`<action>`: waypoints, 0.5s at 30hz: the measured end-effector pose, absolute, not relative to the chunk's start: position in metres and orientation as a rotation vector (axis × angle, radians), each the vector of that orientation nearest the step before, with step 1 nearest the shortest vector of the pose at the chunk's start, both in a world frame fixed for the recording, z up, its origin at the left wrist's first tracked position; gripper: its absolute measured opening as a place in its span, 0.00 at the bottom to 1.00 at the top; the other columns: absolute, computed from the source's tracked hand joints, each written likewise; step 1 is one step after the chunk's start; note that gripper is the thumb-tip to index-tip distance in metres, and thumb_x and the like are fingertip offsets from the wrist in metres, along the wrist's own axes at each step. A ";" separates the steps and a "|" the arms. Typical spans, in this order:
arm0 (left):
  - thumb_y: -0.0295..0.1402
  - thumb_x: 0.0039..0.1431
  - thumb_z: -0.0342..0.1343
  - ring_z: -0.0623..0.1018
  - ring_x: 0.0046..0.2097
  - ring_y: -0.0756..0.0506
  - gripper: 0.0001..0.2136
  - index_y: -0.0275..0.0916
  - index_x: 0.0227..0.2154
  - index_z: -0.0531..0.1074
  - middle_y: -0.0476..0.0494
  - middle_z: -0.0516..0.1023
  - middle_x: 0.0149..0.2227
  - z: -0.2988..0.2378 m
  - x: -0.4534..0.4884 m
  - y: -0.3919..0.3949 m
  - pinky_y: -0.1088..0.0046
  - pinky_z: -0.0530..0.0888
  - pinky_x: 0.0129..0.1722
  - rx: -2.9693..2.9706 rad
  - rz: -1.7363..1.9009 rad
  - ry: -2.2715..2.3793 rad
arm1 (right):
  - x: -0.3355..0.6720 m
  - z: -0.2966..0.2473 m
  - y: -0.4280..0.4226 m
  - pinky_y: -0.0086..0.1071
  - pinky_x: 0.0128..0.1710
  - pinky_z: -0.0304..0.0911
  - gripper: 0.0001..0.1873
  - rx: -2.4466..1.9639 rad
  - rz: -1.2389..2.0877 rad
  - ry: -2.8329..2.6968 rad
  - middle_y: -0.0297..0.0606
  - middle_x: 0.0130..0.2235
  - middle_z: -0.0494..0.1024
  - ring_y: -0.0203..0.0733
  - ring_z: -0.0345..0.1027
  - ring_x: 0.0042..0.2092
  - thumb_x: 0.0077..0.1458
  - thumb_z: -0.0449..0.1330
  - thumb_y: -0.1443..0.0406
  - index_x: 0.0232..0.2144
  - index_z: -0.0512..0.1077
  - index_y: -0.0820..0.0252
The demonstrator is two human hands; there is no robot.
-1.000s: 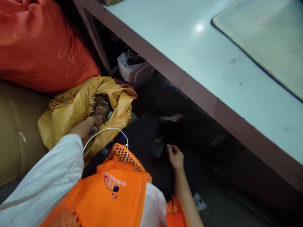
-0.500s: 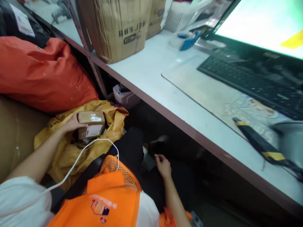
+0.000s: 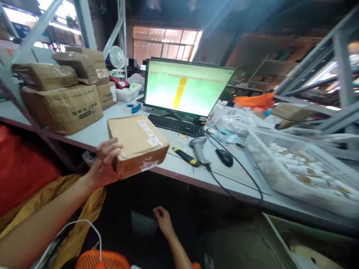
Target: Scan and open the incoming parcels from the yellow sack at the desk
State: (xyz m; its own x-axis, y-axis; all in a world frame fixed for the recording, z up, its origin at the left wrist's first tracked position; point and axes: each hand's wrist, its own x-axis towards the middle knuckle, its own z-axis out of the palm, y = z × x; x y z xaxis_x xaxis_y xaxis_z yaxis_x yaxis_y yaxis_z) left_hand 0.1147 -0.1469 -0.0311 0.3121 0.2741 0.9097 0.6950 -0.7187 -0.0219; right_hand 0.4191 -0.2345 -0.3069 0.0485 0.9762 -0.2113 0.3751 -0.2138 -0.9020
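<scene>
My left hand (image 3: 108,162) grips the left side of a brown cardboard box (image 3: 137,136), holding it tilted above the front edge of the desk. White tape or a label strip crosses its top, and a white label sits on its front side. Low over my dark-clothed lap, my right hand (image 3: 164,220) is loosely curled with thumb and fingers close together; I see nothing in it. A faint grey flat patch (image 3: 144,224) lies beside that hand, too dim to name.
The desk holds a monitor (image 3: 187,87), keyboard (image 3: 176,125), barcode scanner (image 3: 199,147), black-and-yellow cutter (image 3: 186,156) and mouse (image 3: 224,157). Stacked cartons (image 3: 63,108) stand left; a white basket of small rolls (image 3: 297,172) is right. A yellow sack (image 3: 89,205) lies low left.
The box, in my left hand, has risen from the yellow sack to above the desk edge. My view has swung up and right. The right hand stays curled over my lap.
</scene>
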 end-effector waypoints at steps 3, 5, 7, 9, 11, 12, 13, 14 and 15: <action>0.24 0.55 0.59 0.75 0.62 0.36 0.33 0.50 0.61 0.55 0.40 0.74 0.54 -0.065 0.165 -0.115 0.52 0.73 0.59 -2.302 -1.282 -0.684 | 0.445 -0.260 -0.233 0.36 0.28 0.65 0.36 -1.559 1.206 -1.241 0.39 0.23 0.75 0.46 0.71 0.28 0.47 0.59 0.32 0.29 0.76 0.58; 0.22 0.56 0.58 0.74 0.62 0.36 0.32 0.48 0.62 0.56 0.38 0.76 0.54 -0.089 0.184 -0.106 0.52 0.72 0.60 -2.341 -1.273 -0.635 | 0.473 -0.207 -0.231 0.36 0.30 0.67 0.34 -1.466 1.178 -1.179 0.41 0.26 0.77 0.45 0.71 0.29 0.48 0.63 0.35 0.33 0.78 0.60; 0.22 0.56 0.59 0.74 0.63 0.36 0.33 0.48 0.63 0.56 0.39 0.77 0.52 -0.110 0.193 -0.104 0.51 0.71 0.61 -2.344 -1.325 -0.658 | 0.504 -0.147 -0.224 0.37 0.34 0.69 0.29 -1.431 1.019 -1.192 0.41 0.28 0.78 0.45 0.71 0.31 0.52 0.64 0.39 0.35 0.79 0.59; 0.21 0.55 0.58 0.74 0.62 0.36 0.35 0.51 0.64 0.56 0.41 0.77 0.51 -0.126 0.197 -0.106 0.50 0.71 0.61 -2.318 -1.405 -0.700 | 0.534 -0.091 -0.209 0.38 0.38 0.71 0.26 -1.451 0.781 -1.203 0.41 0.30 0.79 0.45 0.72 0.33 0.56 0.63 0.42 0.37 0.79 0.58; 0.20 0.54 0.58 0.75 0.61 0.36 0.37 0.52 0.64 0.56 0.42 0.77 0.50 -0.135 0.199 -0.111 0.50 0.72 0.59 -2.285 -1.477 -0.714 | 0.559 -0.051 -0.185 0.39 0.41 0.71 0.25 -1.488 0.536 -1.182 0.42 0.32 0.80 0.46 0.73 0.35 0.57 0.62 0.44 0.38 0.78 0.59; 0.19 0.54 0.58 0.75 0.61 0.36 0.38 0.52 0.65 0.56 0.41 0.77 0.49 -0.137 0.200 -0.114 0.50 0.72 0.59 -2.272 -1.501 -0.712 | 0.568 -0.038 -0.170 0.40 0.41 0.71 0.24 -1.507 0.436 -1.173 0.43 0.34 0.80 0.47 0.74 0.36 0.57 0.61 0.44 0.39 0.77 0.59; 0.19 0.54 0.58 0.75 0.61 0.36 0.39 0.51 0.66 0.55 0.41 0.77 0.49 -0.136 0.201 -0.116 0.50 0.72 0.59 -2.263 -1.516 -0.712 | 0.575 -0.030 -0.154 0.40 0.42 0.71 0.24 -1.538 0.351 -1.175 0.45 0.35 0.81 0.48 0.74 0.38 0.56 0.60 0.45 0.39 0.77 0.60; 0.19 0.54 0.59 0.75 0.61 0.36 0.40 0.51 0.67 0.54 0.40 0.76 0.50 -0.131 0.200 -0.117 0.50 0.71 0.60 -2.259 -1.527 -0.725 | 0.579 -0.025 -0.137 0.40 0.43 0.71 0.24 -1.589 0.286 -1.190 0.46 0.37 0.81 0.49 0.75 0.39 0.56 0.60 0.46 0.40 0.77 0.61; 0.21 0.54 0.61 0.74 0.62 0.35 0.41 0.50 0.68 0.53 0.38 0.75 0.52 -0.124 0.199 -0.117 0.49 0.70 0.60 -2.269 -1.535 -0.755 | 0.582 -0.024 -0.121 0.40 0.44 0.70 0.24 -1.664 0.236 -1.222 0.48 0.39 0.81 0.50 0.75 0.41 0.56 0.59 0.48 0.42 0.77 0.62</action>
State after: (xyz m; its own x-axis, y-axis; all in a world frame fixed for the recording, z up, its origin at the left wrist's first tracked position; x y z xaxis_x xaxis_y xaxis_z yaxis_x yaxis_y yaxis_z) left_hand 0.1994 -0.1167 -0.1235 0.2911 0.2553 0.9220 0.5747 -0.8171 0.0448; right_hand 0.5820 -0.1212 -0.0242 0.4669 0.7991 0.3788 0.6002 0.0282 -0.7994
